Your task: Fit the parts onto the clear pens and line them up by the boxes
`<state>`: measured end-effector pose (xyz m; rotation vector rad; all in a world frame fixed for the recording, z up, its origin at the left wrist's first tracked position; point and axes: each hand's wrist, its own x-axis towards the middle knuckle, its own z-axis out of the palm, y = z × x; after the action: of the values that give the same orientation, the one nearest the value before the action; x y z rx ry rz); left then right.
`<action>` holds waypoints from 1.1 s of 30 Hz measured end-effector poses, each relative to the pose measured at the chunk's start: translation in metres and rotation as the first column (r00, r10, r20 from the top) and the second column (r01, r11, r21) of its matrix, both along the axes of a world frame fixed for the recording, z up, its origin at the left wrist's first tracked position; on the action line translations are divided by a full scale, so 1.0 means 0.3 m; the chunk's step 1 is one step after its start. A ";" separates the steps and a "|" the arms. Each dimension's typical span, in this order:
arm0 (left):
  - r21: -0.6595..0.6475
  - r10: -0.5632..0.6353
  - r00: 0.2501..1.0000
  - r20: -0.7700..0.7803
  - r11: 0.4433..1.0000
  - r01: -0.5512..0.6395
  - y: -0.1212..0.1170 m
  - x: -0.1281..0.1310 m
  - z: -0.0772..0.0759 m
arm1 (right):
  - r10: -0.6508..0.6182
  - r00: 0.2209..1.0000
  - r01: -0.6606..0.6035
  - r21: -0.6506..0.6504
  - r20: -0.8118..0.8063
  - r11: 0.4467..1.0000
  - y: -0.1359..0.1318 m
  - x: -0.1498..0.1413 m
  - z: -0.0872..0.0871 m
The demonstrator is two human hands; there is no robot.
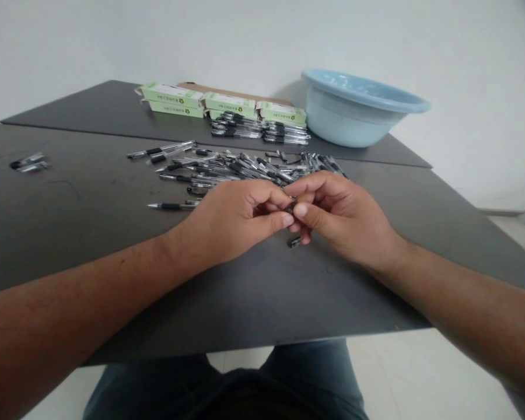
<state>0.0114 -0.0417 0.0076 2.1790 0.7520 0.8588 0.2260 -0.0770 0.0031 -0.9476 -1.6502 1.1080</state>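
Observation:
My left hand and my right hand meet over the front of the table, thumbs and fingertips pinched together. A small dark piece shows between the fingertips; the fingers cover most of it, so its kind cannot be made out. Just under my right fingertips is a short black-and-clear pen cap; whether it touches them is unclear. Behind both hands spreads a loose heap of clear pens with black grips. One pen lies by my left hand, its far end hidden behind the hand.
Several light green boxes stand in stacks at the back, with neat piles of pens before them. A light blue basin sits at the back right. A few pen parts lie far left on the dark table.

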 end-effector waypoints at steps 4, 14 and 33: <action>-0.258 -0.038 0.983 0.177 0.963 0.083 0.016 0.007 -0.028 | -0.028 0.999 0.027 0.046 0.025 0.999 0.001 0.011 0.001; -0.407 -0.156 0.950 0.270 0.876 0.259 0.032 0.008 -0.064 | 0.215 0.976 -0.216 -0.226 -0.033 0.950 0.018 0.032 0.015; -0.337 -0.133 0.984 0.121 0.927 0.167 0.005 0.007 -0.014 | 0.280 0.936 -0.315 -0.151 -0.214 0.937 0.025 0.064 -0.008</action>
<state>0.0136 -0.0401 0.0034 1.8415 0.6260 0.6890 0.2451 -0.0696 0.0006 -0.6904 -1.5869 1.5308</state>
